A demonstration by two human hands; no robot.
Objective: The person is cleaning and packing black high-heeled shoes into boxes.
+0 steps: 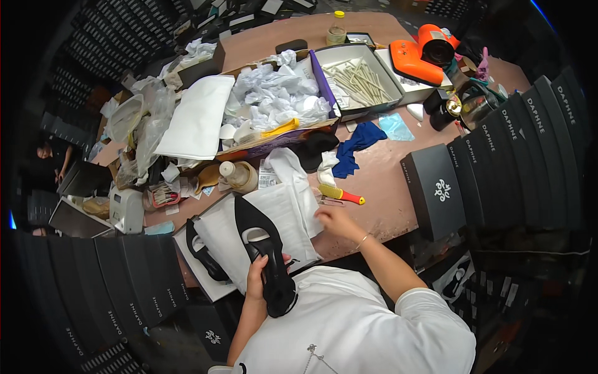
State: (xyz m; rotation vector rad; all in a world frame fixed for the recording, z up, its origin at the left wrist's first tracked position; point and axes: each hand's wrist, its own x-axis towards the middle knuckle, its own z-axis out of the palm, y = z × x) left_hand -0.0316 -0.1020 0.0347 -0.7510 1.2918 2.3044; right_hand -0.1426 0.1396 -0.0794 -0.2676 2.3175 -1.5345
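while gripping a black pointed shoe [266, 252] around its middle, left hand [256, 278] closed, toe aimed away from the body. right hand [332, 219] resting with fingers loosely curled on white wrapping paper [274, 215], apparently pinching its near edge, though whether truly gripping cannot be told. second black shoe [204, 252] lying just left of the left hand, in an open white box [205, 283] under the paper. looks like the wrapping stage: one shoe down, the other held over the paper. seemingly calls next for lowering the held shoe onto the sheet while keeping the paper flat. yellow-and-red brush [341, 194] just beyond the right hand, blue cloth [355, 146] farther out, tape roll [240, 176] beyond the left hand. bare table [386, 187] to the right of the right hand gives some room; a dark box [434, 193] bounds it. table edge close to the body, dark boxes crowding left, so little slack there.
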